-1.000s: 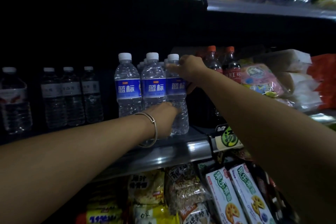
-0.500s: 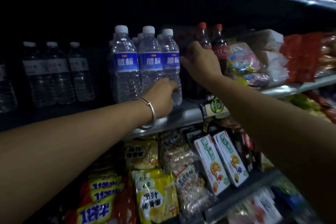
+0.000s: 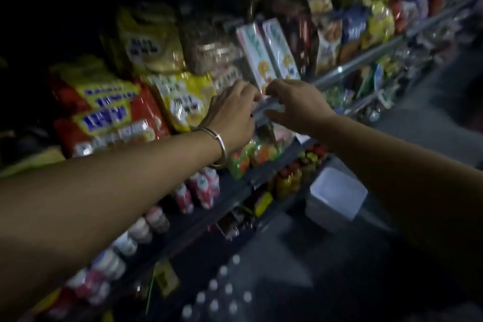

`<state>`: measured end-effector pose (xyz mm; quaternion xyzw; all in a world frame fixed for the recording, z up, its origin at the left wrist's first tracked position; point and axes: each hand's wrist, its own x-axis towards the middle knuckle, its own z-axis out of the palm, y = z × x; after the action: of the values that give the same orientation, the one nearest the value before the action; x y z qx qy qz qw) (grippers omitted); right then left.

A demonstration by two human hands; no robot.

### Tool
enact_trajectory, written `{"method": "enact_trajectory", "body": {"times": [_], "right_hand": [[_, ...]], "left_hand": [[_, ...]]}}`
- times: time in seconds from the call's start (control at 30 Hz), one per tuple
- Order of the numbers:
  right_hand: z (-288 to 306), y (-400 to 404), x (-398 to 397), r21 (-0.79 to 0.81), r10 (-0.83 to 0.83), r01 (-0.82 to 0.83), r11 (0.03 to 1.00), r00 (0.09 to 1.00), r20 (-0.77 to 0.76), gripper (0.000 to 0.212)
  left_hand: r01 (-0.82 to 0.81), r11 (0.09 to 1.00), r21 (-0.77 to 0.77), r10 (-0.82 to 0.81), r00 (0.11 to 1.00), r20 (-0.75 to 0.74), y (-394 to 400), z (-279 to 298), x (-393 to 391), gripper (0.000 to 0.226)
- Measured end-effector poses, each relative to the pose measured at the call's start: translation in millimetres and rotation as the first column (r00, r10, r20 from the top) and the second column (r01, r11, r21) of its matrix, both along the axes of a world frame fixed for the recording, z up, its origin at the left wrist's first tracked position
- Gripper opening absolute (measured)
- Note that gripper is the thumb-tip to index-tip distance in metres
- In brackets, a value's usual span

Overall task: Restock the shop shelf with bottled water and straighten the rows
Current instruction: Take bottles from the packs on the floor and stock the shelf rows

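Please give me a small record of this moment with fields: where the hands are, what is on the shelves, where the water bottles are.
left hand: in front of the snack shelf, bracelet on wrist
right hand: beside the left, fingers loosely curled
grip: too blurred to tell
snack shelf: yellow bags, boxes
lower shelf: small pink bottles
water bottles: white caps, bottom of view
white tub: on the floor

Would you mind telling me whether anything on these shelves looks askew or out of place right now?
Nothing is clearly damaged or spilled, though the picture is blurred. The two tall snack boxes lean to one side rather than standing upright, just above both hands. A pack of bottled water sits on the floor, unshelved.
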<state>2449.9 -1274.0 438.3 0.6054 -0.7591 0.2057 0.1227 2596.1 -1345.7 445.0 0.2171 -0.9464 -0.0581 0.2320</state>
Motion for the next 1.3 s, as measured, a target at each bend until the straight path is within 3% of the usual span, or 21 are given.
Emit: {"method": "enact_trajectory", "body": {"times": [0.1,0.23,0.43,0.6,0.77,0.93,1.03,1.17,1.3], "right_hand": [[-89.3,17.4,7.7,0.219,-0.012,0.0,0.976,0.999,0.053,0.043],[-211.1,34.7,19.7,0.328,-0.017,-0.039,0.944,0.986,0.166,0.045],[-406.1,61.0,48.0,0.613,-0.09,-0.093,0.784,0.961,0.26,0.061],[-559.5,76.5,68.1,0.737,-0.123,-0.218,0.64,0.918,0.378,0.071],[-688.5,72.4,87.7,0.773,-0.183,-0.272,0.573,0.878,0.443,0.088],[-766.2,58.7,101.9,0.719,-0.262,-0.275,0.638,0.801,0.539,0.095],[-790.4,53.0,108.3,0.665,-0.282,-0.25,0.704,0.761,0.585,0.087],[-809.6,49.7,115.7,0.598,-0.309,-0.193,0.778,0.712,0.631,0.066],[-795.7,48.5,112.5,0.603,-0.33,-0.169,0.78,0.707,0.625,0.058]], "left_hand": [[0.015,0.996,0.091,-0.022,0.997,0.071,9.6,-83.8,6.6,0.029],[0.001,0.972,0.236,-0.052,0.977,0.208,21.3,-200.1,20.9,0.035],[-0.075,0.931,0.357,-0.089,0.903,0.42,33.1,-379.3,47.4,0.042],[-0.139,0.895,0.423,-0.109,0.852,0.512,38.2,-517.2,63.8,0.05],[-0.181,0.866,0.466,-0.118,0.832,0.543,35.2,-636.4,79.0,0.051],[-0.164,0.854,0.494,-0.143,0.838,0.527,26.2,-709.7,91.9,0.05],[-0.114,0.871,0.477,-0.157,0.857,0.491,22.5,-735.4,92.8,0.049],[-0.091,0.882,0.462,-0.142,0.884,0.445,21.4,-751.5,86.9,0.047],[-0.079,0.883,0.463,-0.154,0.883,0.444,20.6,-743.0,85.7,0.048]]}}
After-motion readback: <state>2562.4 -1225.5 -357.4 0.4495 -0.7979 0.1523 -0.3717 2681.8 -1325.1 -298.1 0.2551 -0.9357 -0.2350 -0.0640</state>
